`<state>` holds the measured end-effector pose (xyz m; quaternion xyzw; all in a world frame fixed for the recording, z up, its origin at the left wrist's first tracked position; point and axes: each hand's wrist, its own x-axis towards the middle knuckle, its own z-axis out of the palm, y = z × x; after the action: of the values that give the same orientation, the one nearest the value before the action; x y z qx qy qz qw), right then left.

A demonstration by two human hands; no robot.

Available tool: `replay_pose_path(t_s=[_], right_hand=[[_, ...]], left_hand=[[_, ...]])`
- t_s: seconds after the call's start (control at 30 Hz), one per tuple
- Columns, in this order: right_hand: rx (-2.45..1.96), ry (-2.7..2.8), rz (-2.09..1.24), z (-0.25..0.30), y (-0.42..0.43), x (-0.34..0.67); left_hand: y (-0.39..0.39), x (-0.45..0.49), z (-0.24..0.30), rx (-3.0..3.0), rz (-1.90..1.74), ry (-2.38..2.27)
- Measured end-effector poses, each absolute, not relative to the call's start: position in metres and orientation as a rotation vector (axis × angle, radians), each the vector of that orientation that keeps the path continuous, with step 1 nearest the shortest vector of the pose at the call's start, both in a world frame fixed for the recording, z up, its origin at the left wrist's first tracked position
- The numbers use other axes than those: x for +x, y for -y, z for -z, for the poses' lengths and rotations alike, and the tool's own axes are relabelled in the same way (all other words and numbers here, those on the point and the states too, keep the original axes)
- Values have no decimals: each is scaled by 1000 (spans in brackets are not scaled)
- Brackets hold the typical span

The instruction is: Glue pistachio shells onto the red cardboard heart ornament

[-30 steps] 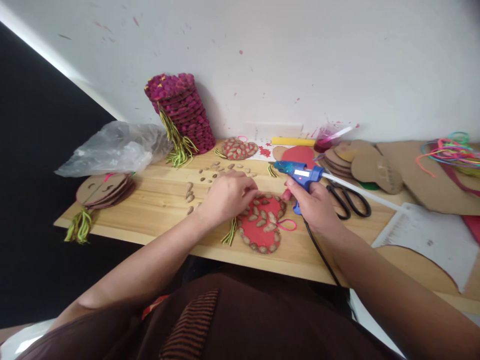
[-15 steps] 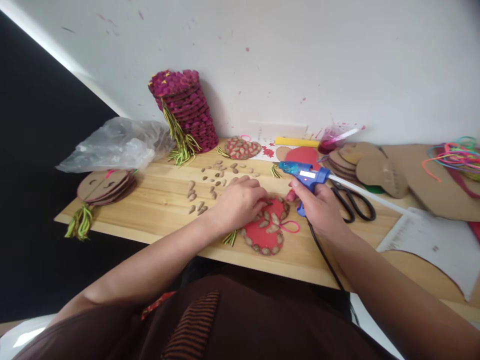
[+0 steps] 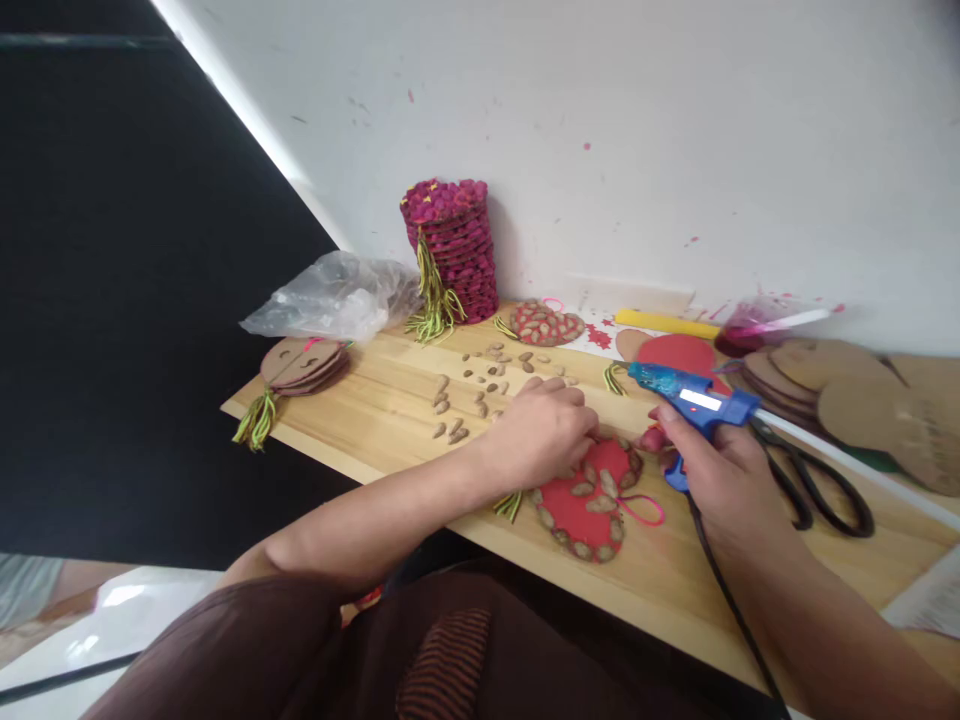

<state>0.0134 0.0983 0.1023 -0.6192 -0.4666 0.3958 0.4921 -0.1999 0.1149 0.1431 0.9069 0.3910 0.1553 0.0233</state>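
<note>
Tabletop (image 3: 390, 425): red heart (image 3: 568, 500) beneath left fingers (image 3: 583, 424)

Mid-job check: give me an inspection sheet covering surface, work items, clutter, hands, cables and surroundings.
Surface: pale wooden tabletop, small brown nut-like pieces scattered on it.
Job's things: flat red heart-shaped panel edged with similar brown pieces; blue plastic glue gun, white stick at its rear.
Clutter: black-handled scissors, crumpled clear plastic bag, purple textured cylinder, stacked brown cardboard discs.
Hands: left hand at the panel, fingertips hidden, grip unclear; right hand grips the glue gun.
Cables: black cable runs from the glue gun's handle past the table edge.
Surroundings: white wall with reddish spots.
</note>
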Motion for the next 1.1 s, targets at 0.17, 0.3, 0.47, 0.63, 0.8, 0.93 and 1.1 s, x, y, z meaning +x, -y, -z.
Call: replay_pose_path(t_s=[0.17, 0.3, 0.47, 0.63, 0.8, 0.93, 1.1], right_hand=[[-1492, 1154, -990, -107, -98, 13], [-1496, 1156, -1007, -111, -97, 11], [-1497, 1160, -998, -114, -96, 9], [-1473, 1112, -1015, -119, -94, 6], [-1466, 1115, -1036, -120, -94, 8], [-1461, 1097, -1042, -117, -95, 11], [-1508, 1096, -1076, -116, -96, 13]], left_hand=[[-129, -244, -149, 2638, -717, -1378], [-142, -263, -139, 2594, -637, -1540], [-147, -264, -130, 2597, -549, -1604], [-150, -269, -132, 2537, -592, -1658], [-143, -267, -137, 2565, -627, -1423], [-120, -264, -149, 2493, -544, -1117], [-89, -269, -152, 2466, -381, -984]])
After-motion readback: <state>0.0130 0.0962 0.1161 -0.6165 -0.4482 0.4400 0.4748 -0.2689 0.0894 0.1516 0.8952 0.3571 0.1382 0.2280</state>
